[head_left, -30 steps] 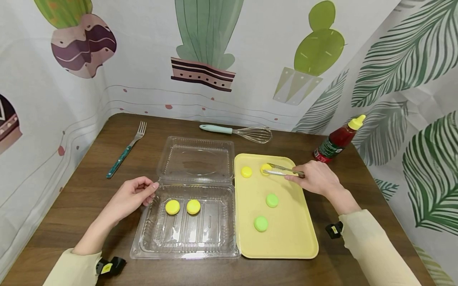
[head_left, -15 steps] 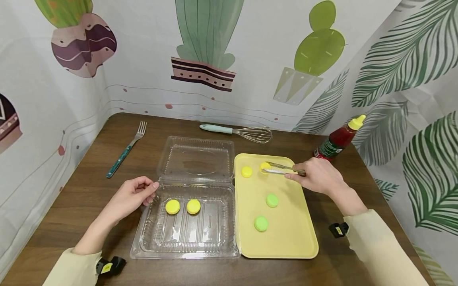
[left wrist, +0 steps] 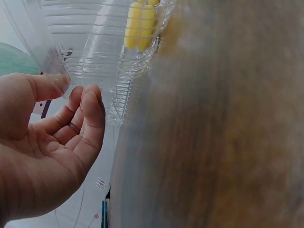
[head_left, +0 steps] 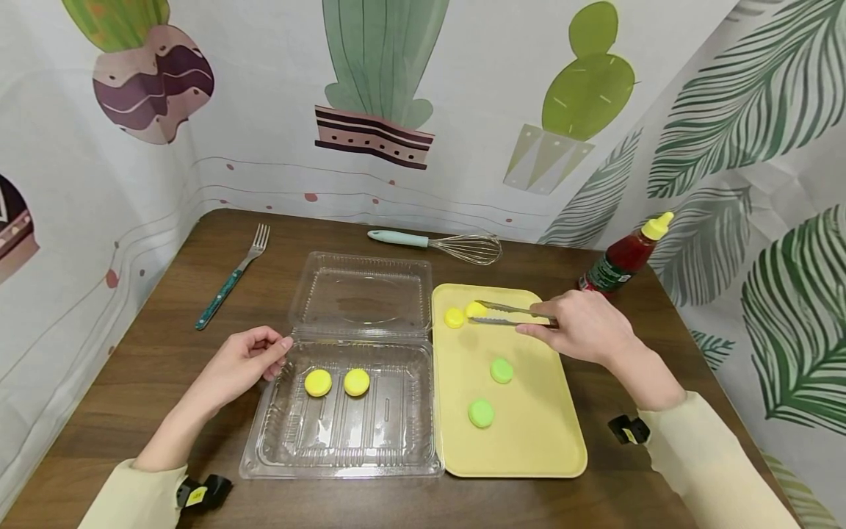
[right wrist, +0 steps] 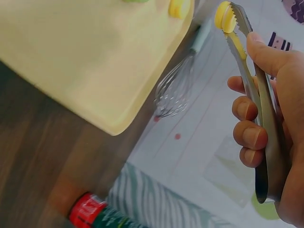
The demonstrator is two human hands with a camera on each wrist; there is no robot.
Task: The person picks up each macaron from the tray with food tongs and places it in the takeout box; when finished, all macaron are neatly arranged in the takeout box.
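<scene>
My right hand [head_left: 584, 327] grips metal tongs [right wrist: 266, 142] over the upper part of the yellow tray [head_left: 529, 448]. Between the serrated tips sits a yellow macaron [right wrist: 224, 17], raised above the tray in the right wrist view. Another yellow macaron [head_left: 454, 317] lies on the tray close to its left, and two green macarons [head_left: 501, 370] lie lower down. At the left, my left hand [left wrist: 57, 137] pinches the rim of a clear plastic clamshell container [head_left: 396, 448] with thumb and fingertips. Its lid is folded back, and two yellow macarons [head_left: 357, 382] rest inside.
A fork [head_left: 228, 290] lies on the table at the left. Along the back is a whisk [head_left: 463, 247] with a pale blue handle. A red sauce bottle [head_left: 617, 261] with a yellow cap stands behind the right hand. Patterned cloth walls close off the back and sides.
My right hand and the tongs have moved left with the yellow macaron, bringing it nearer to the other yellow one on the tray. The left hand has stayed at the container's rim.
</scene>
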